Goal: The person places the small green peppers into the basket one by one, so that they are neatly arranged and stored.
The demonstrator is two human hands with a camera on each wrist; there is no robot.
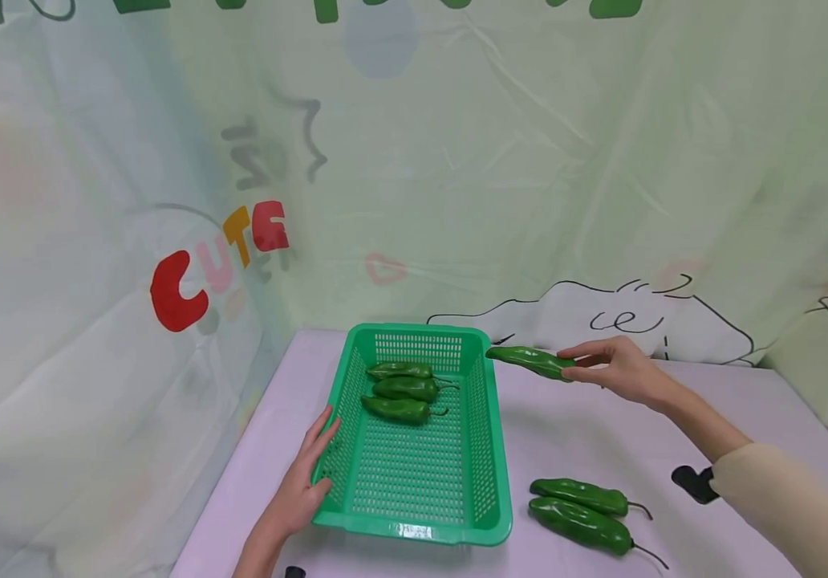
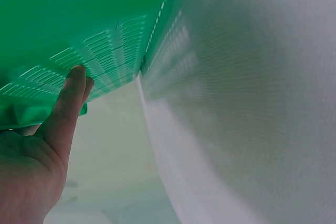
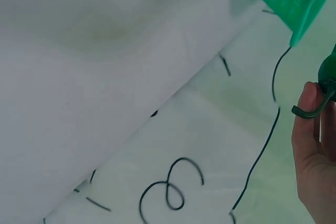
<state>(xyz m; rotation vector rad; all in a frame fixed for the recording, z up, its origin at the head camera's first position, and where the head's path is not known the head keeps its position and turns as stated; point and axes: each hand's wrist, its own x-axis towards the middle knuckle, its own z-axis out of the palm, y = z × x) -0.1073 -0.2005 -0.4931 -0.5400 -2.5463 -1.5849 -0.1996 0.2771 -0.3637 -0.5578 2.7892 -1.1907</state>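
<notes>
A green plastic basket stands on the table, with three green peppers lying side by side in its far half. My left hand holds the basket's left rim; in the left wrist view, fingers lie against its slotted outer wall. With thumb and fingers, my right hand pinches another green pepper by its stem end, beside the basket's far right corner and above the table. The right wrist view catches only this pepper's end and curved stem.
Two more green peppers lie together on the white table, right of the basket. A printed cloth hangs behind and to the left of the table. A black object shows by the right sleeve.
</notes>
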